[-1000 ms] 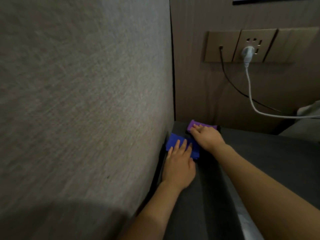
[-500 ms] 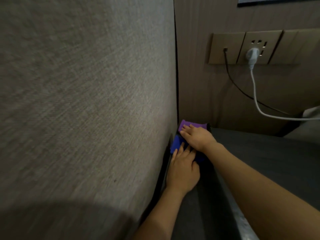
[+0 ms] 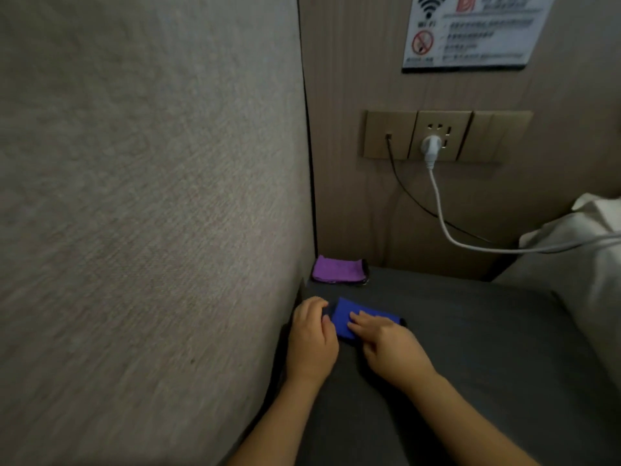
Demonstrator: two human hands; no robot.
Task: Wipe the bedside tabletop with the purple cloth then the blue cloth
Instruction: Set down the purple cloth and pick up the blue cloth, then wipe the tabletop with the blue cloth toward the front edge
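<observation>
1. Dark grey tabletop (image 3: 470,331), set in a corner between a beige fabric panel (image 3: 151,196) on the left and a wood-look wall (image 3: 353,163) behind.
2. Purple cloth (image 3: 337,269), folded, lying flat in the far left corner, apart from both hands.
3. Blue cloth (image 3: 353,316), folded, lying nearer, between the two hands.
4. Left hand (image 3: 312,338), fingers curled at the blue cloth's left edge.
5. Right hand (image 3: 391,348), fingers laid flat on top of the blue cloth.
6. Socket panel (image 3: 447,136) on the wall, with a white plug (image 3: 431,146) and a thin black cable (image 3: 403,190).
7. Sign (image 3: 470,31) above, bearing Wi-Fi and no-smoking symbols; text too blurred to read.
8. White bedding (image 3: 588,247) at the right edge.
</observation>
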